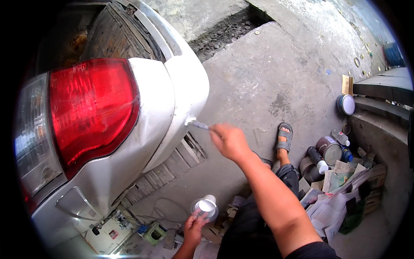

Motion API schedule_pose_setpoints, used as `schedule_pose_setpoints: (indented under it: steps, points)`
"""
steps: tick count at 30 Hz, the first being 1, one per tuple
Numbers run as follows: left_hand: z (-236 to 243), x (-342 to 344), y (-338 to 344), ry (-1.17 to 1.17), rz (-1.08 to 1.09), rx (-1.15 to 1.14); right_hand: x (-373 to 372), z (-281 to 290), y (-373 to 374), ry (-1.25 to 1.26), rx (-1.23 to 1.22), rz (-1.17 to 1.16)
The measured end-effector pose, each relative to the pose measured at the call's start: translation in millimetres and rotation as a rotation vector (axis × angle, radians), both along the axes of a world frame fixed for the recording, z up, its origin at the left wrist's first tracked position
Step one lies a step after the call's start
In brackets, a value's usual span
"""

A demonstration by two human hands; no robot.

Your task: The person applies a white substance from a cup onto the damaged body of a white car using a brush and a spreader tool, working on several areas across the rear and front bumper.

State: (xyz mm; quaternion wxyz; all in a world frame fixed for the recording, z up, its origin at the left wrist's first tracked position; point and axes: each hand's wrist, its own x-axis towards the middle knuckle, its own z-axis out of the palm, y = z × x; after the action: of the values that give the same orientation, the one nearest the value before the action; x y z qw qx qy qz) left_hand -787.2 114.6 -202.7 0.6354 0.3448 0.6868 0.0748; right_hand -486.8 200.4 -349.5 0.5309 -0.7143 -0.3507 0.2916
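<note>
My right hand (228,140) grips a thin brush (198,124), its tip against a bright white patch (189,119) on the white bumper (181,95) of a vehicle. Beside that bumper is a red tail light (92,112) with a clear lens (36,125) at its left. Low in the view, my left hand (194,228) holds a cup of white paint (206,206) with a round rim or lid around it.
Paint cans (332,152), bottles, scrap paper (327,209) and a concrete ledge (384,129) line the right. A trench (228,32) cuts the floor at the back. A metal grate (161,170) lies below the bumper, with a green container (153,233) at lower left. My sandalled feet show.
</note>
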Motion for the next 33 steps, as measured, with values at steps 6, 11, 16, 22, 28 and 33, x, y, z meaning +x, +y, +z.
schedule_pose_setpoints:
  steps: [6,11,16,22,28,33]
  points:
    - [1,-10,-6,-0.027,0.04,-0.012,4,0,-4,-0.045,-0.018,0.02]
    - [-2,-6,-3,-0.011,0.041,0.02,5,-4,5,-0.069,0.031,-0.018]
    - [-2,3,12,-0.007,0.031,0.05,21,7,-11,-0.019,-0.027,-0.061]
    - [-23,36,50,0.0,0.013,0.102,33,55,-90,0.309,-0.324,-0.077]
    - [-58,68,72,-0.111,-0.109,0.222,44,116,-135,0.312,-0.172,0.015]
    - [-75,95,67,-0.021,-0.273,0.363,38,133,-131,0.088,-0.115,0.061]
